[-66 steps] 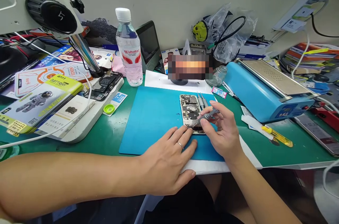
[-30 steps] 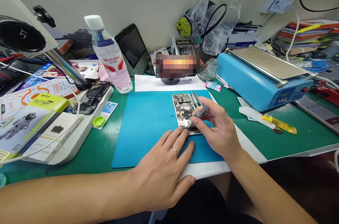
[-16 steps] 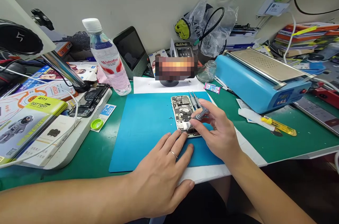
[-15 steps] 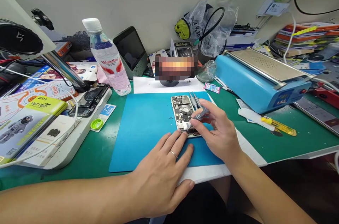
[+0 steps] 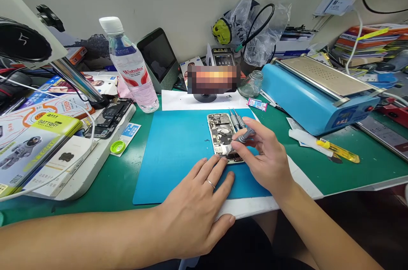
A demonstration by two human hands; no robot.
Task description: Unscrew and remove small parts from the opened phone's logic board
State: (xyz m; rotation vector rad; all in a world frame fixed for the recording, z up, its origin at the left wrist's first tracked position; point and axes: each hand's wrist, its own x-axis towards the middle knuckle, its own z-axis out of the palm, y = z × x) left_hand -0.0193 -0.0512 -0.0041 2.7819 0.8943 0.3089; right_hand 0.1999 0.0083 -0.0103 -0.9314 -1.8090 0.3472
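An opened phone (image 5: 221, 130) with bare inner parts lies on the blue mat (image 5: 175, 151). My left hand (image 5: 200, 202) is open, its fingers spread and its fingertips at the phone's lower edge. A ring is on one finger. Over the lower part of the phone, my right hand (image 5: 266, 155) pinches a grey precision screwdriver (image 5: 246, 135), tilted with its tip low over the board; I cannot tell if the tip touches. Several similar screwdrivers (image 5: 235, 118) lie right beside the phone, partly behind my right hand.
A water bottle (image 5: 132, 70) stands back left, near a white stand base (image 5: 105, 155) bearing another opened phone (image 5: 110, 119). To the right sits a blue machine with a metal plate (image 5: 318, 95), with a yellow cutter (image 5: 339, 151) before it. A glass jar (image 5: 251, 85) stands behind the mat.
The camera view has shifted slightly. Both hands keep nearly the same places at the phone, and the screwdriver in my right hand leans a little more.
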